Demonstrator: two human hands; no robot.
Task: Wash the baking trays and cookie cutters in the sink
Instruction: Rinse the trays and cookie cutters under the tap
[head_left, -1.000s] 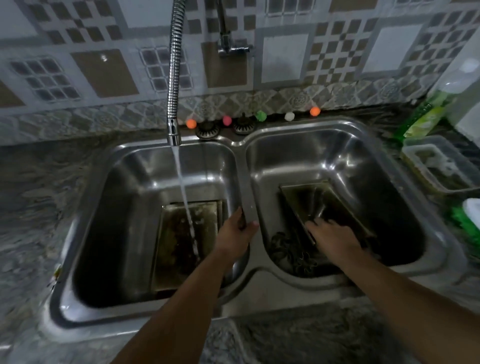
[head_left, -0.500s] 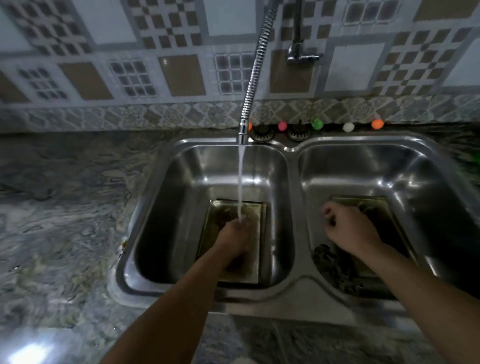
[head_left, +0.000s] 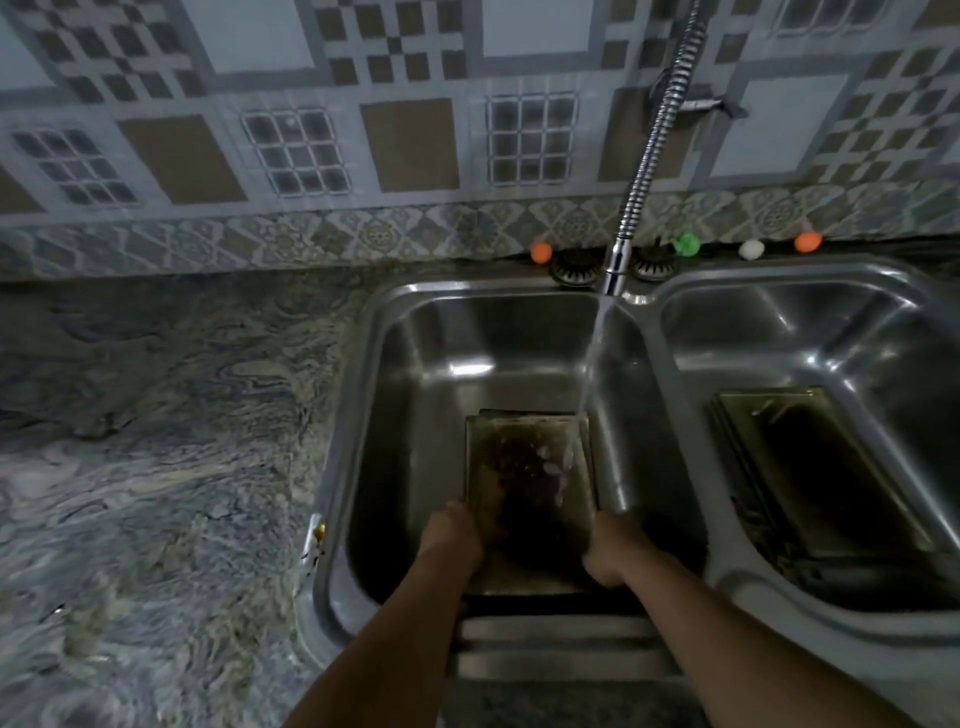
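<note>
Head view
Left hand: gripping the left edge of the dirty baking tray in the left basin; earlier it was under the water over that tray.
Right hand: now clasping the same tray's right edge, having crossed over from the right basin.
Water stream: falling from the faucet hose onto the tray's far right corner, beyond the right hand.
Second tray: lying in the basin right of both hands, nobody touching it.
Counter: lying left of the left hand.
</note>
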